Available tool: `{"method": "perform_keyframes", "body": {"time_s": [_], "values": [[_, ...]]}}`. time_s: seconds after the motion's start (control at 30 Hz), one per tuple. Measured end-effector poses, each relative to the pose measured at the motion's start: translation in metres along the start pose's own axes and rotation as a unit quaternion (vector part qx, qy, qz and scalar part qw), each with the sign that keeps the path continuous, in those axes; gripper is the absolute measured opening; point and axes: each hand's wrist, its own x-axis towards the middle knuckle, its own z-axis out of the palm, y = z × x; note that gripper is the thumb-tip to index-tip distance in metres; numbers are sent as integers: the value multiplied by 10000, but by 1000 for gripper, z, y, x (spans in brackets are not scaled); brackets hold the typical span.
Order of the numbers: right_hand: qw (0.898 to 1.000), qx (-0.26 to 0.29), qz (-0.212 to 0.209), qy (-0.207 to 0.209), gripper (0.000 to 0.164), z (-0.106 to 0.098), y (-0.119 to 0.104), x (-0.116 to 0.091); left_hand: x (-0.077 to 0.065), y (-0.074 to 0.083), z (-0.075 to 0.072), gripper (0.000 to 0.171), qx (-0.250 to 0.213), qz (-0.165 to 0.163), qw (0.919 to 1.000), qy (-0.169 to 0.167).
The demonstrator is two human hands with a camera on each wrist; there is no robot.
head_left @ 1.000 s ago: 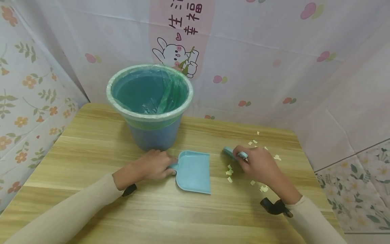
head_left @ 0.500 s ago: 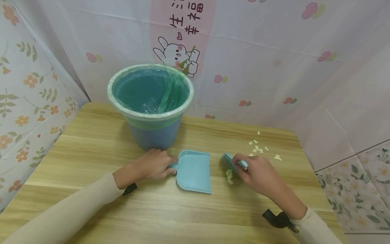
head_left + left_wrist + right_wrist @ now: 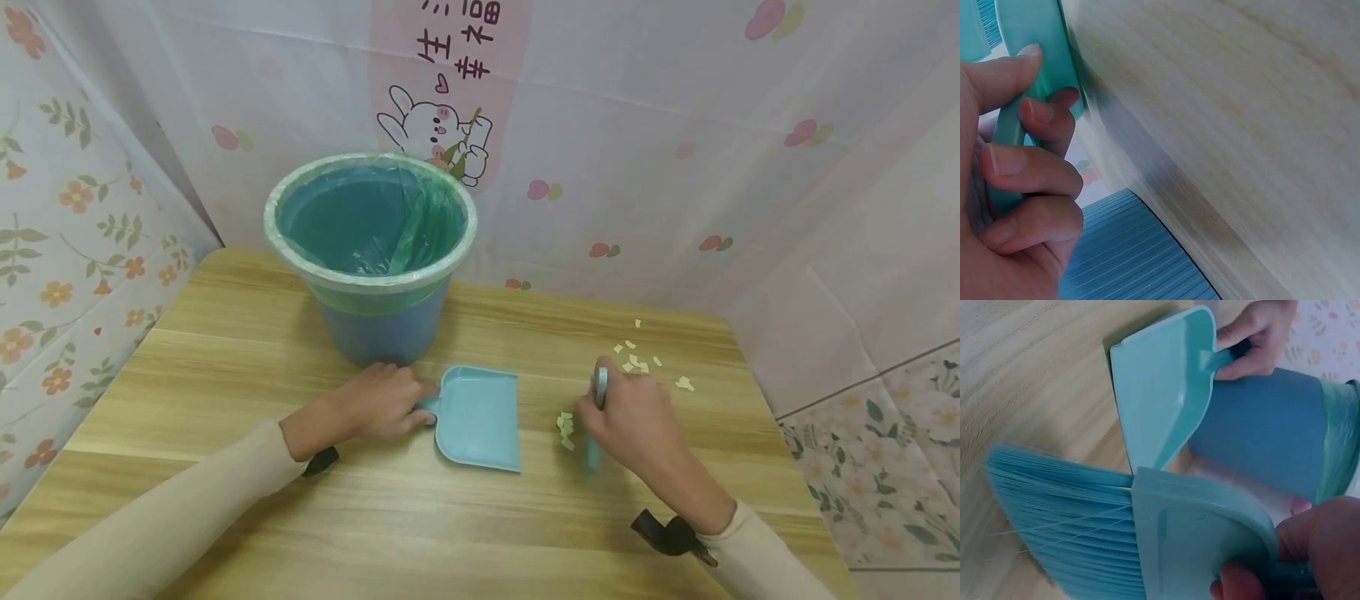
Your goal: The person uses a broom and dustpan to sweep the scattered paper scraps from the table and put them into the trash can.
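A light blue dustpan (image 3: 480,418) lies on the wooden table, its wide edge facing right. My left hand (image 3: 386,402) grips its handle; in the left wrist view the fingers (image 3: 1035,169) curl round it. My right hand (image 3: 637,417) holds a small blue hand brush (image 3: 1204,531), whose bristles (image 3: 1066,519) fan out in the right wrist view. Just left of the brush sits a little pile of pale yellow paper scraps (image 3: 566,428), between it and the dustpan. More paper scraps (image 3: 633,363) are scattered beyond the right hand.
A blue bucket (image 3: 382,325) with a green plastic liner stands behind the left hand, close to the dustpan. A printed curtain (image 3: 615,167) hangs along the table's back edge. The wooden table (image 3: 420,533) extends toward the front.
My right hand has turned the brush from slanting leftward to pointing toward the front, right of the pile. Scraps near the front right have joined the pile. The left hand and dustpan stay put.
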Motion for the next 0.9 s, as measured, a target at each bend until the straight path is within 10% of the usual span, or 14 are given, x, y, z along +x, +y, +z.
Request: {"method": "perform_keyframes", "body": {"time_s": [0.53, 0.9], "values": [[9980, 200, 557, 224, 27, 16, 9, 18, -1, -1, -1, 20, -50, -15, 10000, -15], [9985, 56, 188, -503, 22, 4, 18, 23, 0, -1, 0, 22, 4, -34, 10000, -91]]}}
